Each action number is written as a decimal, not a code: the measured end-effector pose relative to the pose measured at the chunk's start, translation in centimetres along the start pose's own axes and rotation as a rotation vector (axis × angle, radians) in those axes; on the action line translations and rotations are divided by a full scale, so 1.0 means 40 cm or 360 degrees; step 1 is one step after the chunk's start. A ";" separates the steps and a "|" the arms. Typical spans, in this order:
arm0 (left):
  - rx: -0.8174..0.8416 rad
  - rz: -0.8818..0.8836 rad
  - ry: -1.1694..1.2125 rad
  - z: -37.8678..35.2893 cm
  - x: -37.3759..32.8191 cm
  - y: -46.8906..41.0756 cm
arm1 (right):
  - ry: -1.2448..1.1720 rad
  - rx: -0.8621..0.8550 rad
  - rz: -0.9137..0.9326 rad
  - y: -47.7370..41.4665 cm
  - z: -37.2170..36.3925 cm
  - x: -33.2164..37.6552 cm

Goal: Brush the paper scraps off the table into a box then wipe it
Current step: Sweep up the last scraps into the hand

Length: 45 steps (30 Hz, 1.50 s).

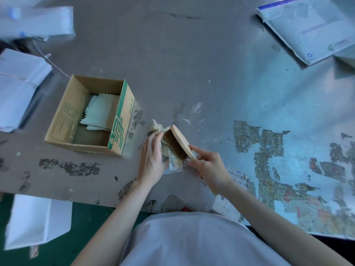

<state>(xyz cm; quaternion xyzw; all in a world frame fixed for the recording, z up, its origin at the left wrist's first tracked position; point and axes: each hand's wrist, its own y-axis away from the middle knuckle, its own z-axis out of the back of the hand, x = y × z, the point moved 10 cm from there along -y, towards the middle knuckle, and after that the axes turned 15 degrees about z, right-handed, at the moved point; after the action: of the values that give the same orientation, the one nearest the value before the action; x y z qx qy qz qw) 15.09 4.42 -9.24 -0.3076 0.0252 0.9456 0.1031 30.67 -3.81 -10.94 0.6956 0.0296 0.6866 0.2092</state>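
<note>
The big gray table (192,54) looks worn and patchy. An open cardboard box (63,120) sits on it, white cloths (99,110) inside. The right hand (209,169) grips a wooden brush (179,142), its bristles pushing crumpled paper scraps (172,158) against the flat, open left hand (152,158) just beside the box.
</note>
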 end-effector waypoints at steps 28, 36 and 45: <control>-0.0239 0.0315 0.0348 0.152 0.078 0.065 | -0.0089 0.0094 0.0096 -0.125 -0.017 0.144; -0.0234 0.0495 0.0300 0.174 0.143 0.101 | 0.0621 0.0422 0.0350 -0.214 -0.177 0.183; -0.0239 0.0351 0.0252 0.158 0.126 0.090 | 0.0159 0.0543 -0.0063 -0.081 -0.162 0.062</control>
<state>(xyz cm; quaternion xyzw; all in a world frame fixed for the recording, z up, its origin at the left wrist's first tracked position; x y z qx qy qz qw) 6.71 2.53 -7.16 -0.3833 -0.0040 0.9232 -0.0271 25.33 1.59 -9.86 0.6855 0.1697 0.7010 0.0999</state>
